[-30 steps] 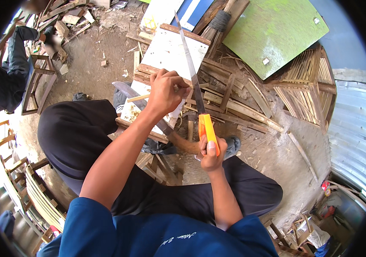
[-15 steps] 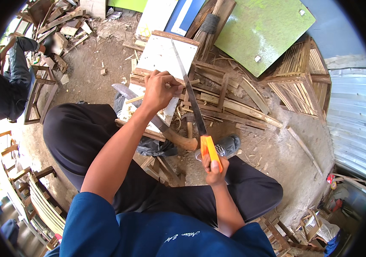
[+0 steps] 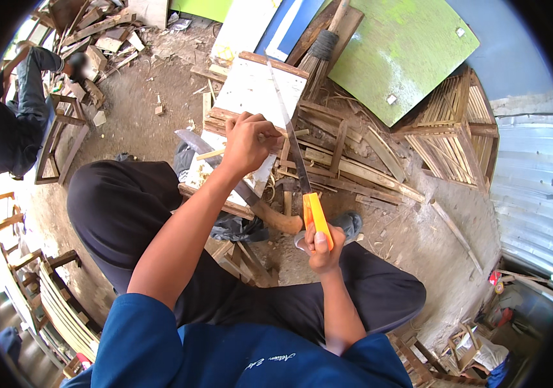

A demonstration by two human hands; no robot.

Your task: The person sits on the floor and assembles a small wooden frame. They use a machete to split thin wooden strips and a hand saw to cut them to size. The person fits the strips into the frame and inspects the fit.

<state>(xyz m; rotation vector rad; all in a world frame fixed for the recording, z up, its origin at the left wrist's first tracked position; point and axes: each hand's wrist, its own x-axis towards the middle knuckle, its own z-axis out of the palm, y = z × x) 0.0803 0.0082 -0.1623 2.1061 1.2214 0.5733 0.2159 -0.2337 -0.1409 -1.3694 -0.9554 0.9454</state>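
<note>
My right hand [image 3: 325, 249] is wrapped round the orange handle of a handsaw [image 3: 298, 158], whose long blade points away from me over the right side of a low white-topped bench [image 3: 257, 90]. My left hand [image 3: 250, 143] is closed on a thin wooden stick [image 3: 301, 132], pressing it at the bench's raised wooden edge. The stick's right end sticks out beside the blade; whether the two touch, I cannot tell. Below my left wrist, a machete [image 3: 270, 215] with a curved wooden handle lies across the lower bench part, partly hidden by my forearm.
Loose boards and slats [image 3: 360, 173] lie right of the bench, near a broom-like bundle [image 3: 320, 52] and a green panel [image 3: 402, 58]. A slatted wooden frame [image 3: 451, 136] stands by the metal wall. Scrap wood [image 3: 98, 39] and another person [image 3: 21, 110] are at the far left.
The handsaw has slid a little forward, away from me, with my right hand. My left hand keeps its hold on the stick. The whole view has shifted slightly.
</note>
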